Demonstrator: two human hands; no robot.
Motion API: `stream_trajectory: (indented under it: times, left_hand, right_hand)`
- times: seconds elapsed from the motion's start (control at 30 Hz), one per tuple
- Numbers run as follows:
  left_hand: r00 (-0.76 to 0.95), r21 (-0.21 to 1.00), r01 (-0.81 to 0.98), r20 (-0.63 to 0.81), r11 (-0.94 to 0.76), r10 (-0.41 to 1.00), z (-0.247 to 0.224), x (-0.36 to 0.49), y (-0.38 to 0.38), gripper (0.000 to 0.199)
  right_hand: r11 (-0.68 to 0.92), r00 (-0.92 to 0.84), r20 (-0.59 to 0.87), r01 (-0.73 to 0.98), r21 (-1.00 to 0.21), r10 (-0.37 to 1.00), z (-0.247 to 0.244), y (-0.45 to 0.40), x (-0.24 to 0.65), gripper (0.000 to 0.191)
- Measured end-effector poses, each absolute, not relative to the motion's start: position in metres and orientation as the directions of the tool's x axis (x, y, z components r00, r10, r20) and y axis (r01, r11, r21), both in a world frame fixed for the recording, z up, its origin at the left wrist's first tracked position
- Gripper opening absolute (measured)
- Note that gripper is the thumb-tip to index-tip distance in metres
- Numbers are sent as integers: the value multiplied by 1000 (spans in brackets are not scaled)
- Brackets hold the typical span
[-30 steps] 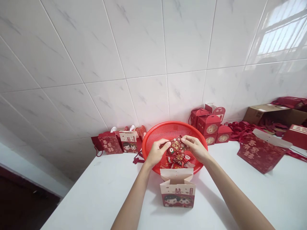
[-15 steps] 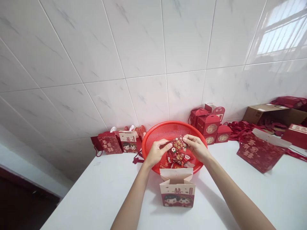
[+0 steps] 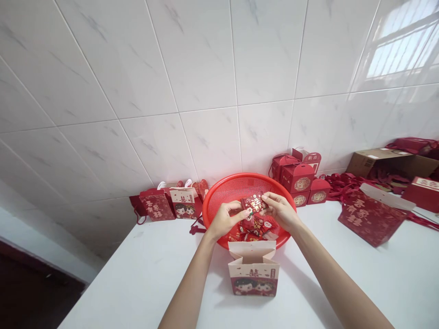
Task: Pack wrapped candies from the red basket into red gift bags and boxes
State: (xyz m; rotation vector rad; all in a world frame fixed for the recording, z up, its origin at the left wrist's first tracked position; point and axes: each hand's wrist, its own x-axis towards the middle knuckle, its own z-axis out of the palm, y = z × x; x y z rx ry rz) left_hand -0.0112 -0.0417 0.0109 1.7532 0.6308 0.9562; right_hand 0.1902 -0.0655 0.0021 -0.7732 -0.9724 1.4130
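Observation:
Between my two hands is a small dark-red candy packet [image 3: 253, 202] with gold characters, held over a red plastic colander [image 3: 219, 192]. My left hand [image 3: 224, 220] pinches its left side between thumb and fingers. On the packet's right end, my right hand [image 3: 280, 211] has its fingertips closed. Below the packet, several wrapped sweets [image 3: 255, 227] lie in the colander. Just in front stands a paper gift box [image 3: 254, 278] with its top open, showing two cartoon figures on a cream and red face.
Red gift bags [image 3: 157, 205] and a cartoon box [image 3: 185, 203] stand at the left by the wall. Small red boxes [image 3: 298, 178] are stacked right of the colander. Farther right are a large red bag [image 3: 375, 217], red ribbons [image 3: 338, 183] and a cardboard box [image 3: 373, 155].
The packet has tilted slightly and shifted a little within my fingers, and my left thumb has slid further over its front. Nothing else has visibly moved.

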Motion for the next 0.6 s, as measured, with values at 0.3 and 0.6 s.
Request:
stream_trajectory:
  times: [0.3,0.6]
  left_hand:
    - [558,896,52,341,-442,757,10,-13,-39,36]
    - [553,879,99,341,-466,760,11,-12,-42,40]
  right_hand:
    - [-5,-134,60,-442,-897,989,0,-64,193,40]
    - [-63,-221,45,-458,-887,974,3,-66,196,39]
